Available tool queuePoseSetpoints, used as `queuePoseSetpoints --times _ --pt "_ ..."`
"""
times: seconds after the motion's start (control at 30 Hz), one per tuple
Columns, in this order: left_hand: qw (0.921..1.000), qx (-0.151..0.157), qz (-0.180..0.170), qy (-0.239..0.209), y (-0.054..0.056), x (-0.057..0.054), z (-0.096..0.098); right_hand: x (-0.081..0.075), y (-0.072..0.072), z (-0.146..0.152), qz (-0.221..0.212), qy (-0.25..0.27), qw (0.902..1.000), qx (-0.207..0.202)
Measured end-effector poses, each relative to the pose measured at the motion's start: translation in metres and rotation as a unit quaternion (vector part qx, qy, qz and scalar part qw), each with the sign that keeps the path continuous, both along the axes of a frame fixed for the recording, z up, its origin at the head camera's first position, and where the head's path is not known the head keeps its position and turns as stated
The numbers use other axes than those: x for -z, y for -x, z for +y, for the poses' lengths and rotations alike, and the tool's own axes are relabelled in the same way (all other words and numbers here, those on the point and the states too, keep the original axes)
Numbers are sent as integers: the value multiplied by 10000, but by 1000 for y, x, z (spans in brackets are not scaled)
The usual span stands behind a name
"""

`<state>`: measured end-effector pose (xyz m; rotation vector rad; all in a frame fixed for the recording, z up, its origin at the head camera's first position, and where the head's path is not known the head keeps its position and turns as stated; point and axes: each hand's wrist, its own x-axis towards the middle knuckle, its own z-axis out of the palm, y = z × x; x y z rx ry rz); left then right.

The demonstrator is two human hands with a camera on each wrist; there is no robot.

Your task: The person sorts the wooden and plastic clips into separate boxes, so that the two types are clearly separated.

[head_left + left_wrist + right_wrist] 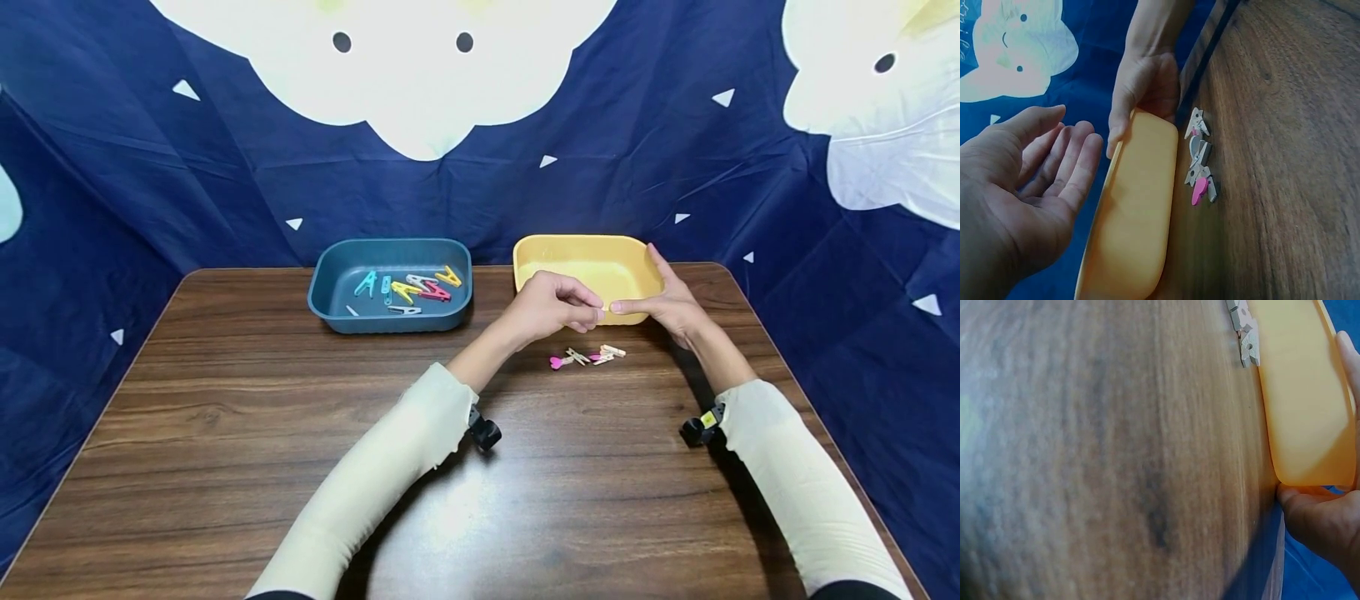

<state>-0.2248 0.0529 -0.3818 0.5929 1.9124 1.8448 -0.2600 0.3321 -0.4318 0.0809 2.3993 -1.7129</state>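
Note:
The yellow plastic bin (585, 248) stands at the back right of the table. My right hand (675, 310) grips its right end, the thumb over the front rim and the fingers along the outer side. Over the front rim is my left hand (549, 307), its thumb close to the right thumb in the head view. In the left wrist view the left hand (1035, 194) has loosely bent fingers apart from the thumb, with nothing between them. Several small wooden clothespins (606, 356) lie before the bin, one bearing a pink heart (556, 362).
A dark blue bin (390, 323) at the back left holds several coloured plastic clothespins, among them a yellow one (405, 291) and a red one (435, 292). Behind the wooden table (225, 467) hangs a blue cloth (487, 200) with white cloud shapes.

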Motion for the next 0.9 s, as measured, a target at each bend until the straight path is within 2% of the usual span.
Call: queuePoseSetpoints --times 0.5,0.9 --pt "9986 319 2 413 -6 9 -5 0 1 0 49 -22 10000 24" --pt "9949 608 2 810 -12 21 -15 2 0 0 142 -86 9998 59"
